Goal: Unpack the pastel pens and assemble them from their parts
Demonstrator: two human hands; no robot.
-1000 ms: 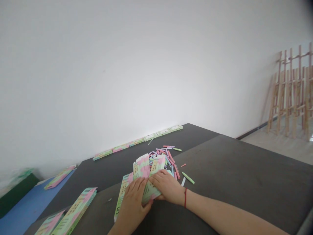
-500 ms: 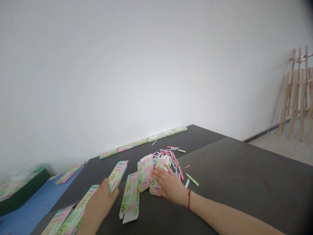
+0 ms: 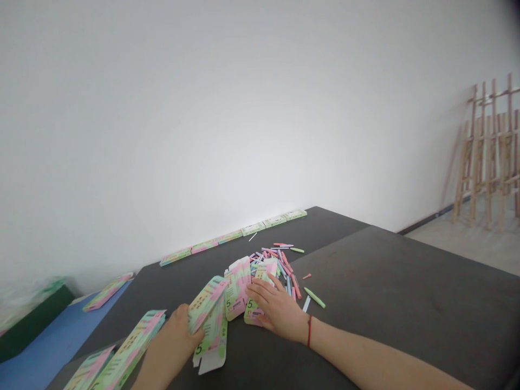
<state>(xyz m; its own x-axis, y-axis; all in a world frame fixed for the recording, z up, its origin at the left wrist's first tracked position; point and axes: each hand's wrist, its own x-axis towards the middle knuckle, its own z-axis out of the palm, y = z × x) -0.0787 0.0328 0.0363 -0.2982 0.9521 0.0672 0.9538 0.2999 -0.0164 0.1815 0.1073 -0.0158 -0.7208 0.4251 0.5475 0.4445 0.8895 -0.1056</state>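
Note:
My left hand [image 3: 181, 330] is closed on a pastel pink-and-green box [image 3: 207, 300], thumb on its near side. That box is tilted and covers part of another box [image 3: 213, 341] lying on the black table, whose white end flap stands open. My right hand [image 3: 276, 303], fingers stretched out and a red string at its wrist, lies over a box [image 3: 266, 268] marked 5. Just left of its fingertips rests a further pastel box [image 3: 238, 287]. Behind these boxes spreads a heap of pastel pens [image 3: 286, 268]. Whether the right fingers grip their box, I cannot tell.
A row of pastel boxes [image 3: 205, 245] runs along the wall edge of the black table [image 3: 390, 303]. More boxes [image 3: 130, 346] lie at lower left. A green bin [image 3: 36, 319] stands on a blue surface [image 3: 60, 330]. Wooden easels [image 3: 487, 162] lean at right.
My left hand has carried its box to the right, over the open-flapped box. My right hand stays on its box; the view has shifted slightly.

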